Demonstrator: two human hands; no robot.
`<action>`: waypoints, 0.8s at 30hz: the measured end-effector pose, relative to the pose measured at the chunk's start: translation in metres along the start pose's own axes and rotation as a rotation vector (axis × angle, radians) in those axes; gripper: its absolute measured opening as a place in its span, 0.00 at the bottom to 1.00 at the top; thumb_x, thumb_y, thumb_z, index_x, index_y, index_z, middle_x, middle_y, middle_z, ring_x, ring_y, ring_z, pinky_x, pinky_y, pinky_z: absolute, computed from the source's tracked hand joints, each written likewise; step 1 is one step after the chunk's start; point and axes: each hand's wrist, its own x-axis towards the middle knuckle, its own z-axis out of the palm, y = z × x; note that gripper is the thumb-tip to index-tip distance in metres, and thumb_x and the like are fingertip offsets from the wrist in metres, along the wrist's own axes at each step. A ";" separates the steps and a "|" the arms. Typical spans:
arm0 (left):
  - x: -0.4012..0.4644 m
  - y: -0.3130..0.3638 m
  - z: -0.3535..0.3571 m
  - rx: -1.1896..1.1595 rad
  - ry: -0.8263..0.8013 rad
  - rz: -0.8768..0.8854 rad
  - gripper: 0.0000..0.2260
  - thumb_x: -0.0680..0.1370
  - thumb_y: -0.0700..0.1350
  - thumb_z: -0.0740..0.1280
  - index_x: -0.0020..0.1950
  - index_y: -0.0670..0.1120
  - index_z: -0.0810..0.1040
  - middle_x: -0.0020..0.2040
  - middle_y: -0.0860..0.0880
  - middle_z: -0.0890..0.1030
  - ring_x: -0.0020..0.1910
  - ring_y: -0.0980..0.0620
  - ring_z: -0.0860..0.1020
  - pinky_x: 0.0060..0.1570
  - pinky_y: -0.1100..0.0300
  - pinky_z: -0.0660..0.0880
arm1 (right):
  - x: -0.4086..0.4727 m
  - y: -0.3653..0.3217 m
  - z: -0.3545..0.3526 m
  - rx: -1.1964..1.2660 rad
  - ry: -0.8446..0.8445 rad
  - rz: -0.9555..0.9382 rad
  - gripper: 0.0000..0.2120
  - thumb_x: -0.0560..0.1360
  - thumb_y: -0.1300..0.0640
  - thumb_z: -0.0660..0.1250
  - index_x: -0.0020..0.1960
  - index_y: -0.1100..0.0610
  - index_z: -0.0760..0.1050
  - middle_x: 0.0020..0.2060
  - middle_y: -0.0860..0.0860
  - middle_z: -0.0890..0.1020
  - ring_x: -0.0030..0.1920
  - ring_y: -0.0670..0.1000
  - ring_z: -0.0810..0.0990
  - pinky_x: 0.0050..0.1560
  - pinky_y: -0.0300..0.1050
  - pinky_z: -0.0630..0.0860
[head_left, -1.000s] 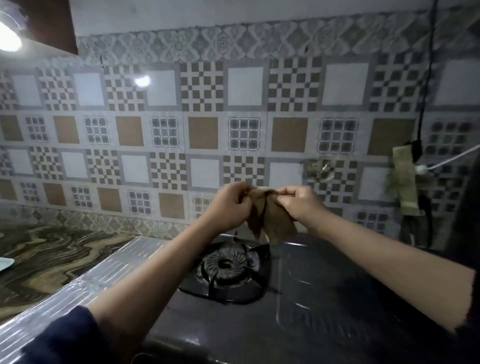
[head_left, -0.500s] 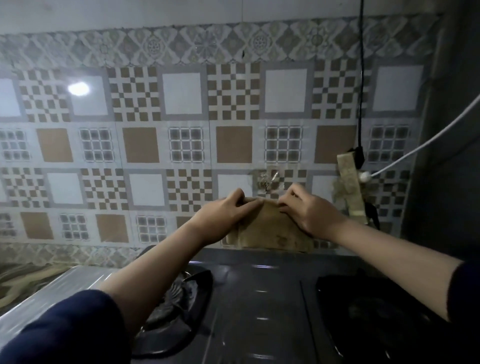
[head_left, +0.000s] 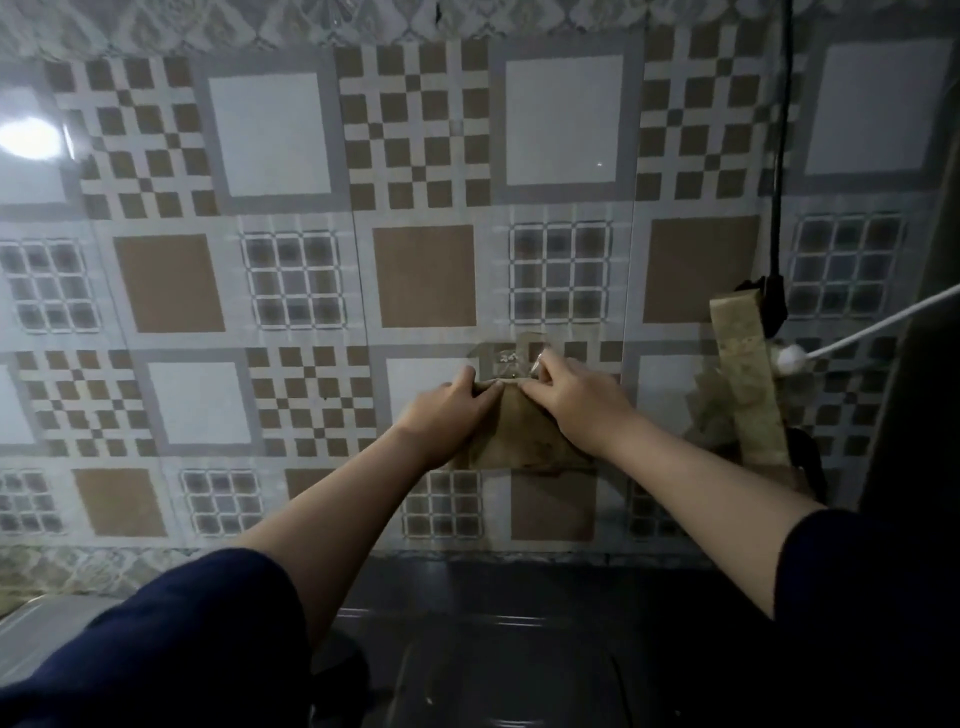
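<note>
A brown cloth (head_left: 519, 441) hangs flat against the tiled wall, its top edge just below a clear stick-on wall hook (head_left: 508, 358). My left hand (head_left: 452, 410) grips the cloth's top left edge. My right hand (head_left: 576, 400) pinches the top right edge, with a finger raised close to the hook. The hands cover the cloth's upper corners, and whether the cloth is on the hook cannot be seen.
The patterned tile wall (head_left: 291, 275) fills the view. At the right a second brownish cloth strip (head_left: 748, 384) hangs beside a black cable (head_left: 779, 156) and a white cable (head_left: 872, 327). The dark stove top (head_left: 509, 649) lies below.
Both hands have lifted the cloth from above the burner up to the wall hook and spread it flat. The view has tilted up, and the burner is out of sight.
</note>
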 end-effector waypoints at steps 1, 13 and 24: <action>0.004 0.000 0.008 -0.032 -0.007 -0.015 0.32 0.79 0.45 0.65 0.78 0.51 0.51 0.66 0.40 0.64 0.54 0.44 0.75 0.53 0.51 0.78 | 0.000 0.000 0.008 0.000 -0.028 0.039 0.07 0.72 0.61 0.71 0.48 0.61 0.77 0.40 0.57 0.75 0.35 0.54 0.75 0.27 0.41 0.66; -0.008 0.033 0.059 -0.589 0.205 -0.276 0.24 0.75 0.46 0.61 0.72 0.52 0.69 0.60 0.45 0.67 0.57 0.46 0.70 0.55 0.51 0.74 | -0.015 -0.028 0.037 0.691 -0.006 0.645 0.14 0.76 0.61 0.60 0.58 0.53 0.80 0.52 0.51 0.83 0.53 0.50 0.79 0.54 0.41 0.75; -0.005 0.044 0.061 -1.025 0.214 -0.324 0.16 0.74 0.37 0.67 0.61 0.45 0.73 0.54 0.48 0.77 0.50 0.49 0.80 0.48 0.51 0.81 | -0.029 -0.032 0.049 0.894 -0.079 0.718 0.16 0.74 0.65 0.65 0.59 0.52 0.73 0.48 0.47 0.79 0.50 0.48 0.79 0.53 0.45 0.79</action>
